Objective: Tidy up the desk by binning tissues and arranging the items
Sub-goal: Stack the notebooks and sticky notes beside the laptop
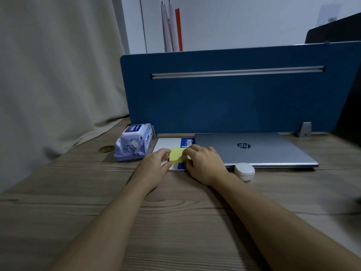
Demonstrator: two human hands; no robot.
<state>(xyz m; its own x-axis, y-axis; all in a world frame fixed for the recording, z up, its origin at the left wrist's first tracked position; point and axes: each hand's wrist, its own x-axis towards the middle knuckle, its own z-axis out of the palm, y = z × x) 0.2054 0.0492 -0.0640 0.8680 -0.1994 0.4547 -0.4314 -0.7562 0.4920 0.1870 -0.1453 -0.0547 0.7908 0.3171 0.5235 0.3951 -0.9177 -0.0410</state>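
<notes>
Both hands, left hand [156, 163] and right hand [203, 163], pinch 1 yellow sticky pad [178, 156] between them, apparently resting on the notebook [168, 144]; long axis left-right, equally near.

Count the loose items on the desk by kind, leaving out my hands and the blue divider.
Wet wipes pack: 1
Notebook: 1
Yellow sticky note pad: 1, pinched between both hands
Laptop: 1, lid closed
White case: 1
Total: 5
</notes>
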